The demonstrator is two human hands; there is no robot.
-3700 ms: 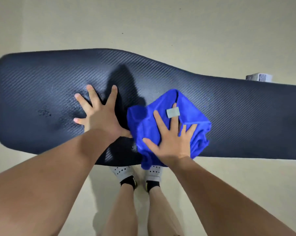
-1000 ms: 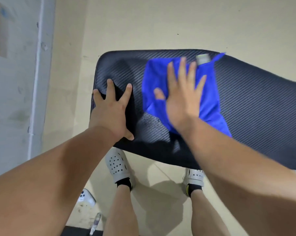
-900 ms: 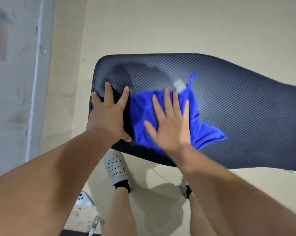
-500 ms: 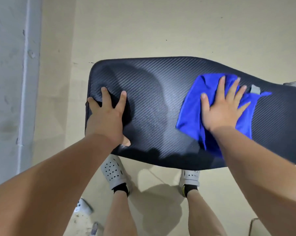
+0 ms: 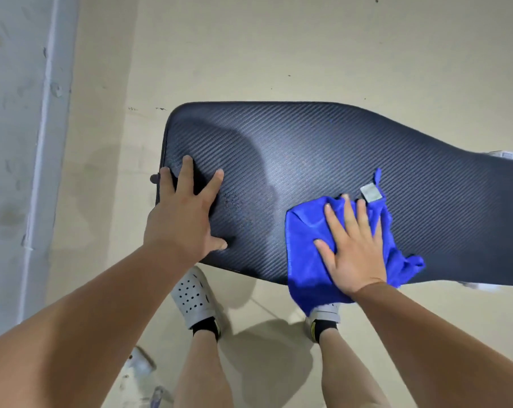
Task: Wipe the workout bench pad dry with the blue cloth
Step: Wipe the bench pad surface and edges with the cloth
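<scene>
Blue cloth (image 5: 305, 254) lies bunched under the right hand (image 5: 352, 251), whose flat, spread fingers press it onto the bench pad (image 5: 337, 148) at the near edge, one part hanging over. The left hand (image 5: 181, 225) rests flat, fingers spread, on the pad's left end. Bare pad stretches far and right; a wall (image 5: 13, 142) stands left.

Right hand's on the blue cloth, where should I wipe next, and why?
Probably slide the blue cloth under your right hand leftward, toward your left hand: faint droplets seem to speckle the bench pad just beside its fingers.
</scene>
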